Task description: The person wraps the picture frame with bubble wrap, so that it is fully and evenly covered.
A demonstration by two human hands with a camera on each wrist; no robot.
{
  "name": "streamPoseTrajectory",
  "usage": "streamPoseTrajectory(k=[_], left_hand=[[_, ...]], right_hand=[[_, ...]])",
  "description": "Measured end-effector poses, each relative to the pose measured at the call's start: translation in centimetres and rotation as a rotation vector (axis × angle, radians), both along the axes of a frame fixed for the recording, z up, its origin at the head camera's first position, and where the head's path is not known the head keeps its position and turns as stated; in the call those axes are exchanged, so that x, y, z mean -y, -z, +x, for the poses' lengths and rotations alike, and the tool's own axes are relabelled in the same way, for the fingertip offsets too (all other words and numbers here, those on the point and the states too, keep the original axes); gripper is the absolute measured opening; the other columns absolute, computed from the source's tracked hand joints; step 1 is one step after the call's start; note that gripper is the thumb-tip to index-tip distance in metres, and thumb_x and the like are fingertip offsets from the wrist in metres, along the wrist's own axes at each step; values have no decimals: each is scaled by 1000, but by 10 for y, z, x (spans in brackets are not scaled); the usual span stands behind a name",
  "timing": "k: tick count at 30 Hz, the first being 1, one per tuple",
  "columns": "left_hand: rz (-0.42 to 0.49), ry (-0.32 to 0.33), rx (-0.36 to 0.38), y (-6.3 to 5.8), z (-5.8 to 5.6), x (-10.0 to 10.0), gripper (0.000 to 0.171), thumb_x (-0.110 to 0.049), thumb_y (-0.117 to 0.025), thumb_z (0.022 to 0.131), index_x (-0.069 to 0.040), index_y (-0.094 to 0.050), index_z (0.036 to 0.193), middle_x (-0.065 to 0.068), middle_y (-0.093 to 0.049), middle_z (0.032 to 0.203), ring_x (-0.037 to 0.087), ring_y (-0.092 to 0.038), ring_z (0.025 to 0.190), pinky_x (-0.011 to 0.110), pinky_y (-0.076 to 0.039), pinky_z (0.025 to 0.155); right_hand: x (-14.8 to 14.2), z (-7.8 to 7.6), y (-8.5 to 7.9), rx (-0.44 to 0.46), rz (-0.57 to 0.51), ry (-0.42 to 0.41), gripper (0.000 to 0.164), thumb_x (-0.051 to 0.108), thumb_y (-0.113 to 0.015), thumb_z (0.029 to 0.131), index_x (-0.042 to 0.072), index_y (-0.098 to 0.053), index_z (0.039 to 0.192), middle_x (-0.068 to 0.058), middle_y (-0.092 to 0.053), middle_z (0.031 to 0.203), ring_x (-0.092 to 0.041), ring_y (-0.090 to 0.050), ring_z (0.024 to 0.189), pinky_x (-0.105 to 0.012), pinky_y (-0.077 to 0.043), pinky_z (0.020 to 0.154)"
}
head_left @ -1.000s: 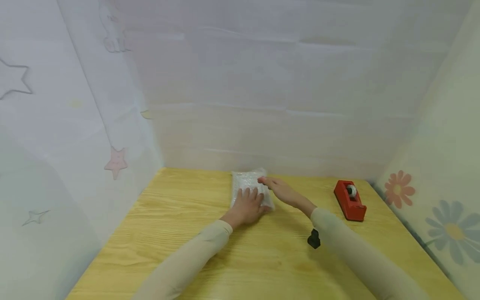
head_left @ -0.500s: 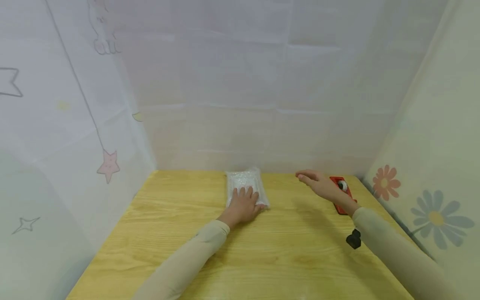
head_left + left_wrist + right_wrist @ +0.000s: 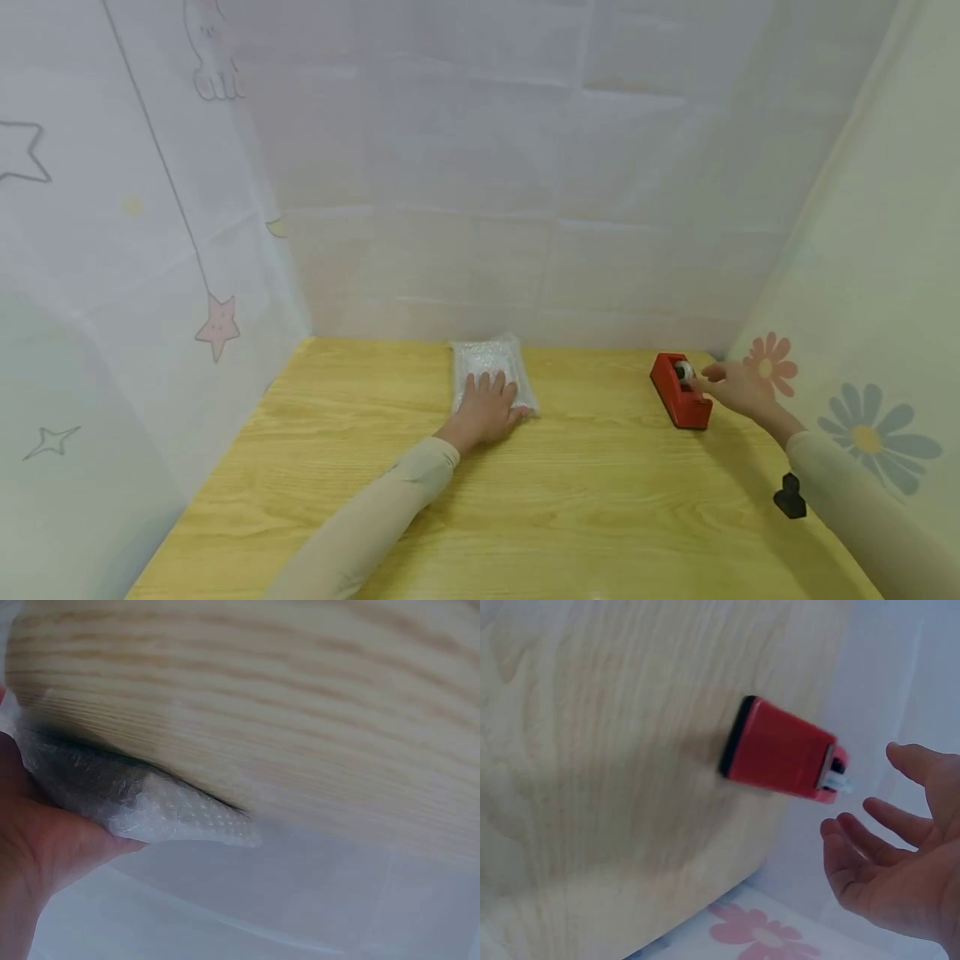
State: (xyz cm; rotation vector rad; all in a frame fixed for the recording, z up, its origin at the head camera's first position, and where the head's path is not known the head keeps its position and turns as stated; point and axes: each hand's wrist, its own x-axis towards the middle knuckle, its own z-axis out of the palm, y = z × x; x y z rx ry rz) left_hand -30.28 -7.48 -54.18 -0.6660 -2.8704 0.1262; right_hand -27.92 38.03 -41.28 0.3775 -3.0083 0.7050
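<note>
Centrally, at the table's [image 3: 570, 500] far edge, lies a bubble-wrapped packet [image 3: 489, 356], contents unclear, its near part hidden under the left hand's [image 3: 483, 412] spread fingers. Near the far right corner, the right hand [image 3: 738, 390], loosely parted, holding nothing, hovers beside a red tape dispenser [image 3: 679, 398].
</note>
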Motion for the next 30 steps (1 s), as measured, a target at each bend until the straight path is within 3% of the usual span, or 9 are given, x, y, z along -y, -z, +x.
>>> streamPoseTrajectory(k=[4, 9, 12, 17, 20, 26, 30], left_hand=[[-32, -20, 22, -7, 1, -1, 76, -67, -16, 104, -15, -42, 152, 16, -35, 158, 44, -32, 141, 66, -22, 111], [-32, -16, 55, -5, -3, -1, 77, -68, -14, 103, -16, -38, 155, 15, -31, 161, 44, -28, 143, 67, -19, 112], [-24, -13, 56, -6, 0, -1, 74, -66, -17, 104, -16, -39, 154, 16, -32, 161, 44, -29, 143, 68, -20, 111], [-35, -23, 42, -7, 2, -2, 75, -66, -17, 104, -16, -40, 154, 15, -33, 160, 43, -30, 142, 67, -21, 111], [-30, -25, 39, -9, 5, -3, 74, -66, -18, 104, -16, -40, 154, 15, -34, 159, 43, -31, 142, 67, -22, 111], [-31, -34, 34, -15, 11, -5, 71, -64, -23, 105, -16, -41, 153, 16, -35, 159, 42, -32, 142, 65, -24, 111], [-37, -35, 30, -17, 12, -4, 71, -64, -22, 105, -15, -41, 154, 16, -34, 159, 43, -32, 142, 66, -23, 111]], right_hand=[[-12, -1, 8, 76, 12, 15, 57, 35, -61, 103, -17, -60, 125, -36, -61, 121, -50, -60, 104, -58, -53, 80], [-19, -3, 14, 199, -84, 52, 57, 36, -61, 104, -16, -60, 127, -29, -65, 112, -46, -62, 100, -54, -55, 80], [-21, -5, 19, 240, -142, 89, 58, 34, -62, 103, -17, -57, 128, -26, -66, 107, -45, -64, 97, -53, -55, 82], [-23, -10, 25, 267, -232, 108, 57, 26, -61, 104, -22, -50, 133, -32, -62, 120, -46, -64, 105, -53, -54, 89], [-22, -11, 25, 289, -283, 124, 55, 21, -62, 104, -24, -48, 133, -35, -59, 123, -46, -63, 108, -52, -53, 91], [-16, -10, 19, 363, -448, 177, 41, 10, -63, 101, -25, -56, 122, -25, -68, 106, -34, -69, 96, -42, -59, 80], [-10, -10, 15, 408, -563, 191, 36, 3, -62, 100, -26, -56, 121, -20, -68, 102, -30, -70, 91, -43, -58, 83]])
